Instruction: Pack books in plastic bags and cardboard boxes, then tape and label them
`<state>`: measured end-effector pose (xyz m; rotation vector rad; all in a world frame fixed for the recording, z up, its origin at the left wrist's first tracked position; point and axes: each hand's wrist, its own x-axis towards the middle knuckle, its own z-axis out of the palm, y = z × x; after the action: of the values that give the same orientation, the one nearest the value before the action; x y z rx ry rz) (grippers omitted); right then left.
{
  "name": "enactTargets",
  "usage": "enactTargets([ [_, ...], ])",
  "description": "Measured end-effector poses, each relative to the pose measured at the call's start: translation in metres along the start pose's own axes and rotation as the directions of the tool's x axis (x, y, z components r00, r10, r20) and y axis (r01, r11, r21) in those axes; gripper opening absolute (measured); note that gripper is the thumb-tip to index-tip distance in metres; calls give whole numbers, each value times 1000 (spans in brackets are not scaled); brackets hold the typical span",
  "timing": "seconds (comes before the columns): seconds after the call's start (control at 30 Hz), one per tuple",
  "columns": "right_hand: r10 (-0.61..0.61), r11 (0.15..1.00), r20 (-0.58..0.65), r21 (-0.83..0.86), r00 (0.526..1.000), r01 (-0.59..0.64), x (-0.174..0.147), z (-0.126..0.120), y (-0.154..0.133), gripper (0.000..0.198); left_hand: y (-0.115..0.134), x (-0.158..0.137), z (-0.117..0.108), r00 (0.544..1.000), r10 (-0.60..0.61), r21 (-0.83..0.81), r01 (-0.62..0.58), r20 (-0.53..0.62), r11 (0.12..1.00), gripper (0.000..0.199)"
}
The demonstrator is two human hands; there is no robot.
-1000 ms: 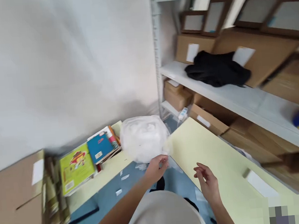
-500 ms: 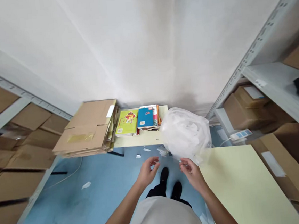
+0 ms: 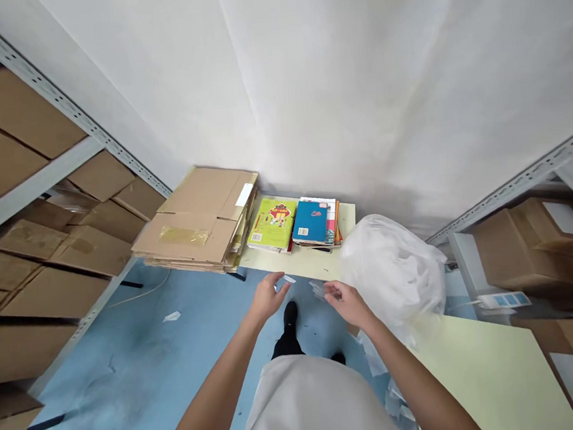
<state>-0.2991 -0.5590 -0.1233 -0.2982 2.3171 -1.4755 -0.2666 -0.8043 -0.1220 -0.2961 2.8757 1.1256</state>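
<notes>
My left hand [image 3: 268, 297] hovers over the floor just in front of the low bench [image 3: 265, 261], its thumb and curved fingers apart, holding nothing. To its right, my right hand [image 3: 348, 302] is also in the air with fingers loosely curled and nothing visible in them. Beyond both hands, on the bench, lie a green book [image 3: 273, 224] and a blue book [image 3: 311, 221] on top of small piles. Flattened cardboard boxes [image 3: 193, 213] are stacked at the bench's left end. A bulging white plastic bag [image 3: 396, 265] sits to the right of my right hand.
Shelves with cardboard boxes [image 3: 62, 288] stand on the left, and more boxes [image 3: 525, 247] on the right, near a power strip [image 3: 503, 300]. A pale yellow table [image 3: 501, 370] is at my right. Paper scraps [image 3: 171, 316] lie on the blue floor [image 3: 145, 381].
My view has swung left, and the bench with the books appears closer. Both hands have come nearer the bench, still apart from each other. My feet have shifted.
</notes>
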Motion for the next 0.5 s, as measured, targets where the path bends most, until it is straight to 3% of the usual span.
enactTargets([
  [0.13, 44, 999, 45, 9, 998, -44, 62, 40, -10, 32, -37, 58, -16, 1000, 21, 78, -22, 22, 997, 40],
  [0.23, 151, 987, 69, 53, 986, -154, 111, 77, -11, 44, -63, 102, -26, 998, -24, 137, 17, 52, 990, 43],
  [0.33, 230, 972, 34, 33, 973, -231, 155, 111, -8, 55, -84, 139, -32, 994, -74, 199, 55, 85, 978, 54],
  [0.5, 210, 977, -53, -37, 976, -212, 198, 146, -5, 65, -113, 181, -32, 980, -141, 243, 103, 143, 964, 73],
])
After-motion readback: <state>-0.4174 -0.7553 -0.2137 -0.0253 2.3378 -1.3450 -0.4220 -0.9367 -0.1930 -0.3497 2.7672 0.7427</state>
